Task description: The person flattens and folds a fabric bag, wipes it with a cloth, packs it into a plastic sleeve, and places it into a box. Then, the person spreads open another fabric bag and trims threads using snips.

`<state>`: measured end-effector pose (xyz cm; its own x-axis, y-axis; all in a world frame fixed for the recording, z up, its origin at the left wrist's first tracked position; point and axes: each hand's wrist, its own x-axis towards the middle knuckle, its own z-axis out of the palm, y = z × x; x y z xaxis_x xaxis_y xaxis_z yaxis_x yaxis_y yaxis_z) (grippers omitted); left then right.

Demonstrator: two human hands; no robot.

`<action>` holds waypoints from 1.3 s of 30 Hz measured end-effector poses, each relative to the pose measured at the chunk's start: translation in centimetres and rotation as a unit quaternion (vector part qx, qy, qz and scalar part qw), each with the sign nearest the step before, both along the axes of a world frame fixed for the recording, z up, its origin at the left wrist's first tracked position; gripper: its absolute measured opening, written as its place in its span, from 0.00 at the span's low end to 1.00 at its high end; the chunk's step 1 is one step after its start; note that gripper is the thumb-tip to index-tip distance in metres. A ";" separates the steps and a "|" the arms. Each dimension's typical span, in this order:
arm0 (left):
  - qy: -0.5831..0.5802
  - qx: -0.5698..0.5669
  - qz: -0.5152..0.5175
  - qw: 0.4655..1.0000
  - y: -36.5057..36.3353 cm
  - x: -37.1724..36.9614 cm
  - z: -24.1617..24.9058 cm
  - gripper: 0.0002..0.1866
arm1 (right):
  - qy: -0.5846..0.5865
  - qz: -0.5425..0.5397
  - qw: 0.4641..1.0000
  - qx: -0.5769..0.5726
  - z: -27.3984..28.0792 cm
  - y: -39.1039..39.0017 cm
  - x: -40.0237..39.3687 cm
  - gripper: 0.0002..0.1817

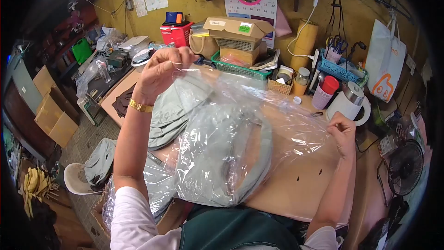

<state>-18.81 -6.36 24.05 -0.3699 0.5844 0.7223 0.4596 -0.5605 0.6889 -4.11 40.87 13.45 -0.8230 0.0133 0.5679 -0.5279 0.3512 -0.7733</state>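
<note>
A clear plastic bag [300, 146] is stretched between my two hands above the table. My left hand [162, 71], raised high with a gold watch at its wrist, pinches one upper corner. Low on the right side, my right hand [343, 132] has its fingers closed on the other corner. Inside or under the film lies a grey-green cloth bag [208, 153] with a long strap [263, 153]; glare hides how far in it sits. More grey-green cloth pieces [169, 115] are stacked behind it, below my left hand.
At the table's [286, 203] back stand a green basket [240, 70] with boxes, a red-lidded cup [325, 91] and a white jug [347, 104]. A black fan [406, 166] is on the right. Plastic-wrapped pieces [155, 183] fill a carton at lower left.
</note>
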 end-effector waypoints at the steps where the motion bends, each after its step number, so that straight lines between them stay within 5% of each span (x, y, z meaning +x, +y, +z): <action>1: -0.006 -0.027 0.043 0.999 -0.8 -0.2 -0.4 0.14 | -0.001 -0.003 1.000 0.000 -0.1 0.5 0.0 0.16; 3: -0.006 -0.081 0.140 0.987 -1.2 0.5 -0.5 0.14 | 0.143 0.134 0.971 -0.140 0.2 1.0 0.1 0.19; 8: 0.074 -0.164 0.196 0.964 -1.4 1.4 -0.9 0.17 | 0.128 0.201 0.941 -0.240 0.2 1.4 1.0 0.20; 9: 0.081 -0.163 0.202 0.962 -1.5 1.5 -1.1 0.18 | 0.058 0.090 0.991 -0.084 0.6 1.3 1.6 0.17; 11: 0.096 -0.163 0.206 0.960 -2.2 1.3 -1.4 0.19 | -0.042 -0.095 0.977 0.188 2.3 -0.1 2.6 0.13; 12: 0.095 -0.164 0.204 0.960 -2.3 1.5 -1.4 0.19 | -0.043 -0.097 0.977 0.187 2.0 0.1 2.8 0.13; 16: 0.051 -0.216 0.242 0.944 -2.7 1.7 -1.9 0.16 | 0.100 0.056 0.986 -0.119 0.4 -0.5 2.3 0.13; 18: 0.078 -0.073 0.264 0.959 -0.6 1.7 -3.1 0.15 | 0.137 0.090 0.958 -0.237 -1.1 -1.6 1.8 0.13; 20: -0.048 0.092 0.155 0.983 3.0 3.3 -3.8 0.13 | 0.143 0.262 0.841 -0.452 -3.7 -2.6 0.9 0.13; 21: -0.102 0.122 0.000 0.987 3.5 2.3 -5.1 0.12 | 0.121 0.351 0.800 -0.472 -4.5 -3.2 0.5 0.15; 22: -0.130 0.096 0.000 0.987 4.7 3.0 -5.6 0.13 | 0.118 0.351 0.800 -0.473 -4.4 -4.2 0.4 0.15; 23: -0.158 0.070 0.000 0.985 5.8 3.8 -6.1 0.17 | 0.057 0.247 0.875 -0.412 -4.0 -5.6 0.1 0.16; 24: -0.158 -0.012 0.154 0.975 8.2 6.7 -5.9 0.23 | -0.005 0.139 0.930 -0.341 -3.6 -7.2 0.0 0.17; 27: -0.027 -0.244 0.227 0.943 12.9 9.2 -7.8 0.43 | -0.031 0.027 0.973 -0.229 -2.5 -13.0 0.3 0.14; 33: -0.064 -0.213 0.224 0.949 16.5 10.6 -13.3 0.52 | -0.004 -0.055 0.994 -0.095 -4.1 -16.7 0.2 0.04; 35: 0.261 -0.298 0.433 0.809 15.4 11.4 -12.9 0.52 | -0.006 -0.087 0.992 -0.096 -4.7 -15.2 0.0 0.04; 38: 0.240 -0.301 0.390 0.837 14.7 11.6 -14.0 0.50 | -0.102 -0.097 0.979 -0.145 -4.8 -13.8 -0.1 0.06; 39: 0.238 -0.303 0.389 0.837 14.8 11.8 -14.2 0.50 | 0.055 -0.204 0.976 -0.048 -4.4 -15.0 -0.1 0.08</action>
